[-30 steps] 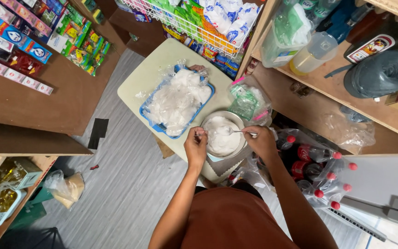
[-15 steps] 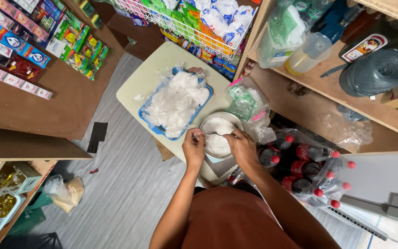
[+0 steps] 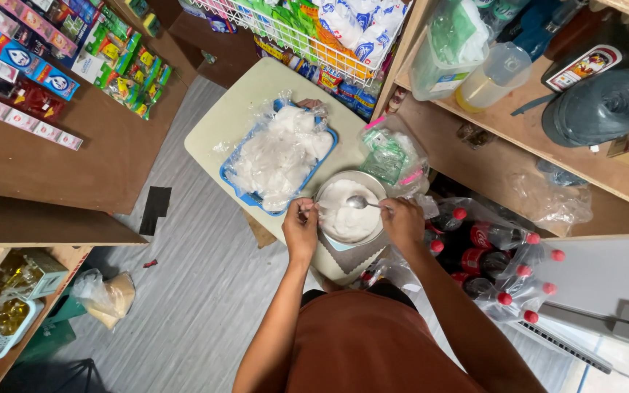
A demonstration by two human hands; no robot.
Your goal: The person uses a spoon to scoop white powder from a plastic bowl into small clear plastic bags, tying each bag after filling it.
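- Desk: pale, carried everything.
- Blue tray, heaped with clear filled bags, sat just left of the metal bowl.
- Bowl: white powder inside, at desk's near edge.
- Left hand: at bowl's left rim, grip pinched on something small; couldn't tell what.
- Right hand: right of bowl, grip clamped on spoon, spoon over the powder.

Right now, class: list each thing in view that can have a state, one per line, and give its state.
Bowl: holds white powder.
Spoon: over the bowl, held by the right hand.
Left hand: at the bowl's rim.
Blue tray: heaped with filled clear bags.
Bottles: red caps on, wrapped in plastic.
Wire basket: full of packets.
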